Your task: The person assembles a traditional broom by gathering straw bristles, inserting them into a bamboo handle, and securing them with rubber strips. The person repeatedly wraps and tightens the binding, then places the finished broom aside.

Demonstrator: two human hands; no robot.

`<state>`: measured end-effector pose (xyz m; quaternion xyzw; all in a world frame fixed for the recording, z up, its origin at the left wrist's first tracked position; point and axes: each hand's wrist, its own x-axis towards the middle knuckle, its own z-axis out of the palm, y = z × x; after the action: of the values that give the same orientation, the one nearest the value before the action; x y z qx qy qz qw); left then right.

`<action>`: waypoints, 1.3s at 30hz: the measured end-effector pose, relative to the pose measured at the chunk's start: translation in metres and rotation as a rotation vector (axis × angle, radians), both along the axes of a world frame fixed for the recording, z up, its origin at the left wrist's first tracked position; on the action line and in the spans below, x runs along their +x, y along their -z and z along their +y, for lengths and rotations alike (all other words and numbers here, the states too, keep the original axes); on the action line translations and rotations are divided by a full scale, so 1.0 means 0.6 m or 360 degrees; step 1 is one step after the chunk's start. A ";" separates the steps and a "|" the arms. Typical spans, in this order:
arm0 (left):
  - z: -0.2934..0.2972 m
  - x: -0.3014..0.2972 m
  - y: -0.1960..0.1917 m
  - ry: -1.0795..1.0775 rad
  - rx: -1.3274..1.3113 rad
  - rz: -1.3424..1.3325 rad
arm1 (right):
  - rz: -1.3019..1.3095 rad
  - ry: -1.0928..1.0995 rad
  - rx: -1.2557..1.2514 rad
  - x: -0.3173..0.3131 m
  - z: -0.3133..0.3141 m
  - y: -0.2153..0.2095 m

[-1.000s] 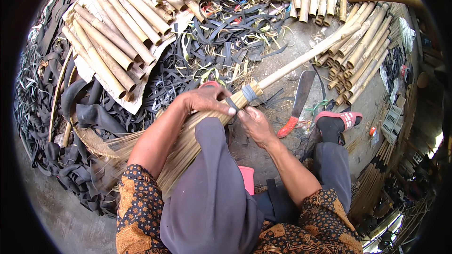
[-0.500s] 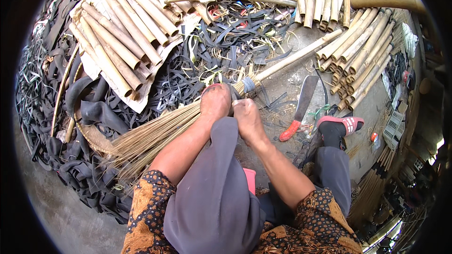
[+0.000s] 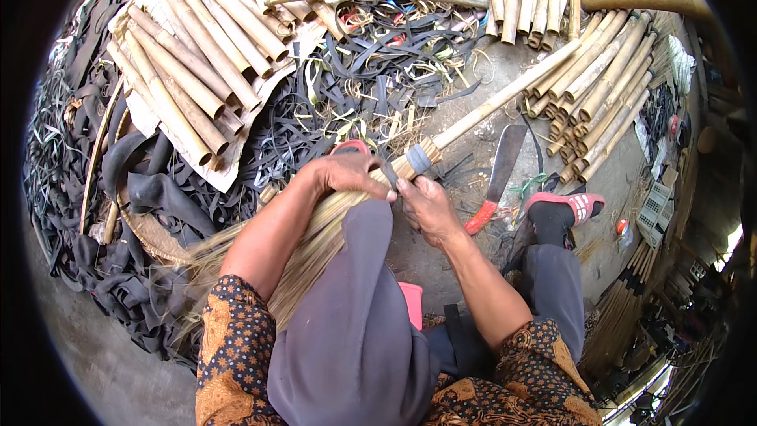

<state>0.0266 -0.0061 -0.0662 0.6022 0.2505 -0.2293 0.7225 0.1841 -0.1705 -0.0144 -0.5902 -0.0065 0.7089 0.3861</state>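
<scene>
I see the left hand (image 3: 355, 176) spread across the bristle bundle (image 3: 315, 243) beside the knee (image 3: 367, 225), presumably steadying it; the right hand (image 3: 426, 203) pinches the dark strip (image 3: 389, 174) near the grey band (image 3: 418, 159), likely for tension.

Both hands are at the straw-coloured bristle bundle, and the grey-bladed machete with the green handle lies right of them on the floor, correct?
No: the head view shows the grey-bladed machete with a red handle, not green. The left hand and right hand are indeed at the straw-coloured bristle bundle.
</scene>
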 end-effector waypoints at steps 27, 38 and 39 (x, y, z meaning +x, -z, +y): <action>-0.069 -0.008 -0.026 -0.0109 0.1469 0.0117 | -0.0305 0.0096 0.0012 -0.030 0.031 0.021; -0.050 -0.015 -0.028 -0.0135 0.1039 0.0203 | -0.0077 0.0171 -0.0133 -0.017 0.006 0.034; -0.053 -0.015 -0.028 -0.0138 0.0944 0.0179 | 0.0005 0.0199 -0.0128 -0.020 0.006 0.036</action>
<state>0.0174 -0.0379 -0.0492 0.7619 0.3716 -0.1481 0.5094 0.1719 -0.1671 -0.0359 -0.6033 0.0594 0.6841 0.4056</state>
